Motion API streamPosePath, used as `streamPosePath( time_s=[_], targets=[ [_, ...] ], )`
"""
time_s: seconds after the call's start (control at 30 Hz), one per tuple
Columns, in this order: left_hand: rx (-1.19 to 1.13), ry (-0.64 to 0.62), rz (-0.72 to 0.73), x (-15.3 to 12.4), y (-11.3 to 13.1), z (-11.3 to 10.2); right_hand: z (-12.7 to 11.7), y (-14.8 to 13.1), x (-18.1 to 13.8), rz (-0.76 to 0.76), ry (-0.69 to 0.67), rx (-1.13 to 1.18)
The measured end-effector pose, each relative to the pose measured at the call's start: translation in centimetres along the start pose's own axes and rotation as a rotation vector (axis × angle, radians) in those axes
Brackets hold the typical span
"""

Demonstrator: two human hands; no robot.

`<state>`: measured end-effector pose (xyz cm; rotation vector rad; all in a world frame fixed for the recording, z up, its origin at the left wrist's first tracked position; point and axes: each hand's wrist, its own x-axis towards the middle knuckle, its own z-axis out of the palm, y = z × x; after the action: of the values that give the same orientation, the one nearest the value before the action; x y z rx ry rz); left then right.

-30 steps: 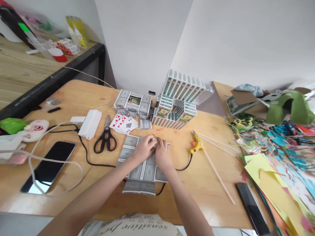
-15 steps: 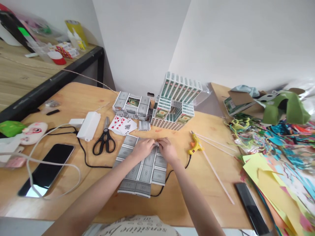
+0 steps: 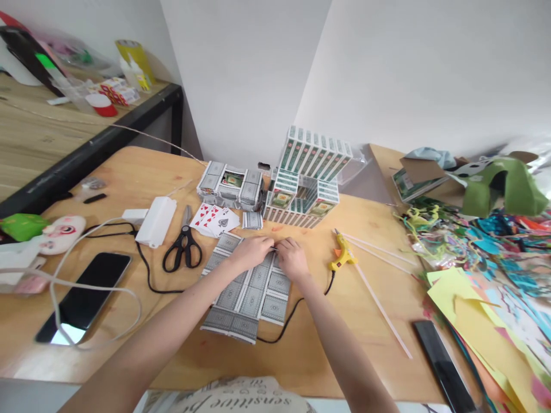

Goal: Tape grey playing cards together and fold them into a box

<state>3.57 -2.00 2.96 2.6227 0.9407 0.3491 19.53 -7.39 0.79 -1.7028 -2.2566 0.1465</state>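
Note:
A panel of grey-backed playing cards [image 3: 252, 292], joined edge to edge, lies on the table in front of me. At its far edge my left hand [image 3: 255, 252] and my right hand [image 3: 293, 259] meet, fingers bent and fingertips close together. Both pinch the panel's far edge, where a small raised bit shows between them; my fingers hide most of it. Just beyond sit a small card stack [image 3: 252, 220], some face-up playing cards [image 3: 214, 219] and a box-like card structure [image 3: 231, 186].
Green-and-white card boxes [image 3: 310, 178] stand stacked at the back. A yellow glue gun [image 3: 342, 252] lies right, its black cord passing under the panel. Black scissors [image 3: 182, 244], a phone [image 3: 84, 298] and a white cable lie left. Paper scraps [image 3: 477, 321] cover the right side.
The card panel has shifted slightly, its near end swinging a little to the left. Both hands stay at its far edge, with fingers slightly repositioned.

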Motion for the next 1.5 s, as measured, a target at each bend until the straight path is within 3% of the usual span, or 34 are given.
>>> streamPosePath(
  time_s=[0.17,0.37,0.67,1.03,1.17,1.27,1.37,1.5],
  targets=[
    [-0.006,-0.022,-0.039,0.5,-0.2,0.0,-0.4,-0.5,-0.4,0.097,0.105,-0.016],
    [-0.015,-0.033,-0.024,0.4,-0.2,0.0,0.5,-0.8,0.0,0.146,0.126,0.007],
    [-0.048,-0.040,-0.034,1.3,-0.2,-0.6,-2.0,-1.6,0.5,0.028,0.030,-0.140],
    [-0.149,-0.022,-0.050,1.3,-0.9,-1.2,-1.3,-0.5,0.7,-0.044,0.035,0.060],
    [-0.219,0.110,-0.079,1.2,-1.1,-2.0,-2.2,-0.3,0.0,0.148,0.042,0.169],
    [-0.150,0.178,-0.162,1.0,-1.1,-2.4,-2.5,-0.1,-1.2,0.484,0.126,0.272],
    [-0.069,0.135,-0.191,0.8,-0.7,-2.7,-2.1,-0.3,-2.3,0.735,0.136,0.448],
    [0.037,0.025,-0.173,1.3,0.4,-2.7,-1.2,-1.6,-2.4,0.798,0.080,0.586]
  ],
)
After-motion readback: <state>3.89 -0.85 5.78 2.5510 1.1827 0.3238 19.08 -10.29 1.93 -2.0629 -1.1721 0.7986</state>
